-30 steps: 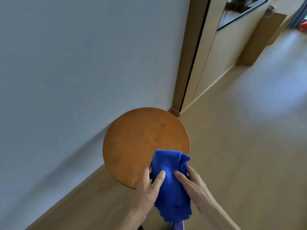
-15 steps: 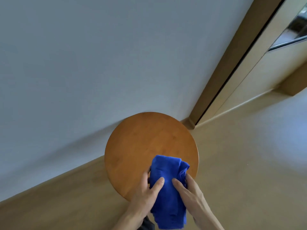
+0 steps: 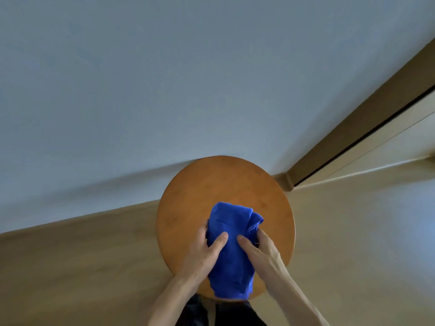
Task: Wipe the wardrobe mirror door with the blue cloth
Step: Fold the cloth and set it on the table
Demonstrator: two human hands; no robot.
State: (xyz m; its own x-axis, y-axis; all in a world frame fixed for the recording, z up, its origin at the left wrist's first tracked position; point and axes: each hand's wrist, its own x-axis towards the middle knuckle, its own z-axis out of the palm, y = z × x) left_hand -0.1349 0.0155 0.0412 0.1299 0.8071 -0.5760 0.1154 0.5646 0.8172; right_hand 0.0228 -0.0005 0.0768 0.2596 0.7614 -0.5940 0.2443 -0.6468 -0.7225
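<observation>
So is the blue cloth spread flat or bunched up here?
Bunched up: the cloth is folded over itself in thick creases, gathered between the left hand and right hand above the stool.

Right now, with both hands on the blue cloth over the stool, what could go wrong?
1. The cloth is bunched, with a loose end hanging past the stool's near edge. It might snag or slip when lifted.
2. The left hand and right hand pinch it mostly with thumbs on top, so it could drop.
3. The mirror is out of view; only the wardrobe frame shows at the right. Turning there, a foot might bump the stool.
</observation>
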